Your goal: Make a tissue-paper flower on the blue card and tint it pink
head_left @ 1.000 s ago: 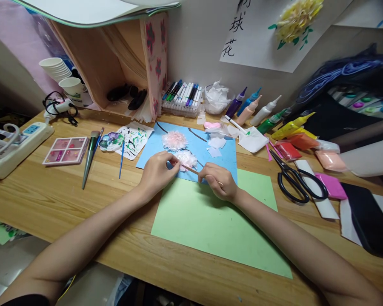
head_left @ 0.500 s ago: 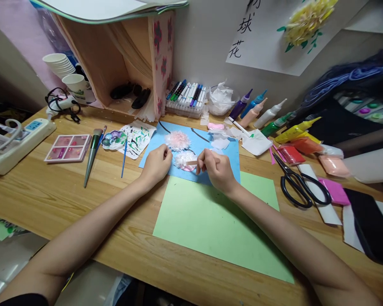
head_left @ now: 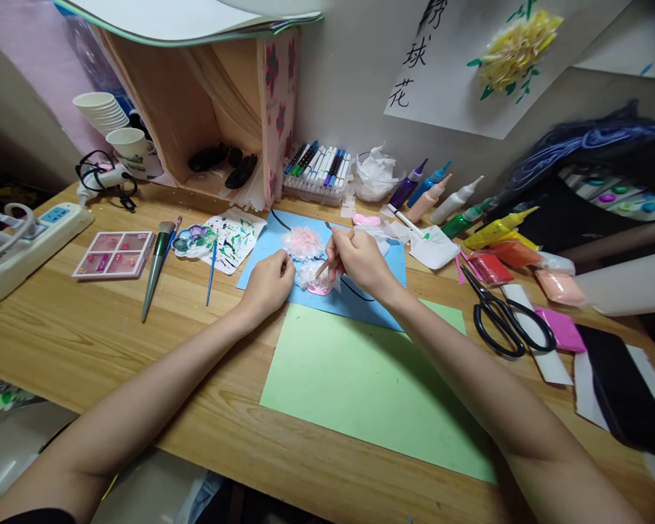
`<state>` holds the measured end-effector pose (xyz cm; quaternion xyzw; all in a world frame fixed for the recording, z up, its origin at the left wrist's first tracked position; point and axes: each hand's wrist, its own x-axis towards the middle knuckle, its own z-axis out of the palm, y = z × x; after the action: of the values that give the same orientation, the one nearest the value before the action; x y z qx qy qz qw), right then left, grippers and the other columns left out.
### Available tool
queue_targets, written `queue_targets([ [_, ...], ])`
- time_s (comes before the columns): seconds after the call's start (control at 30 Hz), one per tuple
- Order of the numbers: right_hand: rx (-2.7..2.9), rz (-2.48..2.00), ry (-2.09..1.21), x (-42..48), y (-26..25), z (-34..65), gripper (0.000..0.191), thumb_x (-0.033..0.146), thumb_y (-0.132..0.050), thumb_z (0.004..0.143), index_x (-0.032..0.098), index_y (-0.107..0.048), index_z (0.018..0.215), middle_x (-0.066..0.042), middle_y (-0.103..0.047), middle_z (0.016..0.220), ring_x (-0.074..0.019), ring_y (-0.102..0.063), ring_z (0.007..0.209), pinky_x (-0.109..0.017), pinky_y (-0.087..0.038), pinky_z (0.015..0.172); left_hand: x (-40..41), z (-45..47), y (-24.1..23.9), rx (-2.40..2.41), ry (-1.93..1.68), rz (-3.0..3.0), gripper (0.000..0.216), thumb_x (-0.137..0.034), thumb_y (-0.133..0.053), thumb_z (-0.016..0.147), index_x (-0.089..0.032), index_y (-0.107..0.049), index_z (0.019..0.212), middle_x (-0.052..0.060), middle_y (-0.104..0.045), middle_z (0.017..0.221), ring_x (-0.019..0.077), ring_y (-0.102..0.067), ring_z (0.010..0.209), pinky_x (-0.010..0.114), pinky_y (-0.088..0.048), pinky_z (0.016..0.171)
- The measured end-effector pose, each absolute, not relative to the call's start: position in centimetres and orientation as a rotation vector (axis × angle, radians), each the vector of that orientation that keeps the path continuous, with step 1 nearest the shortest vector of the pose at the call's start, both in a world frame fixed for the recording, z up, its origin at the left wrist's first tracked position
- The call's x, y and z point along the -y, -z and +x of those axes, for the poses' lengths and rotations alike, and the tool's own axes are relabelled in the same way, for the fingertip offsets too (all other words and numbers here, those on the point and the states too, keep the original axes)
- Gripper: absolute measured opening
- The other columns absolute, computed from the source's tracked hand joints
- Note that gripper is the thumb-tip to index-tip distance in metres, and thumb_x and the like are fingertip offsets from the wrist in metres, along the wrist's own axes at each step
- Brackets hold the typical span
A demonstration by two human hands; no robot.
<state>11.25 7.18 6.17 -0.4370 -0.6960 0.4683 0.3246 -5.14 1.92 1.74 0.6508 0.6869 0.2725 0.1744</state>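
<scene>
My right hand [head_left: 357, 256] pinches a thin brown wooden stick [head_left: 322, 269], its tip slanting down into a white tissue-paper flower [head_left: 306, 276]. Pink clay [head_left: 319, 289] shows at that flower's lower edge. Just above it lies a fuller pale-pink flower [head_left: 302, 241] on the same blue paper [head_left: 385, 314]. My left hand [head_left: 269, 280] rests closed at the paper's left edge, beside the flowers; whatever its fingers may hold is hidden. Dark curved lines run across the blue sheet.
Green paper [head_left: 360, 386] lies in front. On the right are black scissors [head_left: 502, 313], clay packets [head_left: 491, 268] and paint bottles [head_left: 429, 198]. Brushes [head_left: 157, 273] and a pink four-part case [head_left: 114, 255] lie left. Behind stand markers [head_left: 317, 171] and a bowl of tissue [head_left: 375, 175].
My right hand has moved up and slightly left, and the stick has swung from nearly level to pointing steeply down at the white flower. My left hand stays nearly still.
</scene>
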Motion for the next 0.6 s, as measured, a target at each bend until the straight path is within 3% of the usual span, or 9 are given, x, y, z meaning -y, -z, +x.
queue_targets([
  [0.17, 1.712, -0.947, -1.105, -4.6, -5.9, 14.2, 0.053, 0.047, -0.034, 0.094, 0.019, -0.047, 0.052, 0.002, -0.049, 0.038, -0.0087, -0.045, 0.036, -0.023, -0.035, 0.042, -1.9, -5.0, -1.8, -1.933, -0.784, 1.846, 0.019, -0.022, -0.039, 0.085, -0.02, -0.043, 0.067, 0.0, -0.053, 0.064, 0.0151, -0.048, 0.061, 0.027, -0.031, 0.058],
  [0.6, 2.045, -0.742, -0.735, -2.6, -2.9, 14.9, 0.048, 0.029, -0.027, 0.097, 0.02, -0.05, 0.056, 0.0, -0.057, 0.053, -0.0108, -0.049, 0.048, -0.026, -0.041, 0.055, -1.9, -5.1, -1.7, -1.926, -0.797, 1.838, 0.02, -0.023, -0.038, 0.085, -0.021, -0.041, 0.065, 0.0, -0.051, 0.062, 0.015, -0.046, 0.06, 0.027, -0.029, 0.057],
])
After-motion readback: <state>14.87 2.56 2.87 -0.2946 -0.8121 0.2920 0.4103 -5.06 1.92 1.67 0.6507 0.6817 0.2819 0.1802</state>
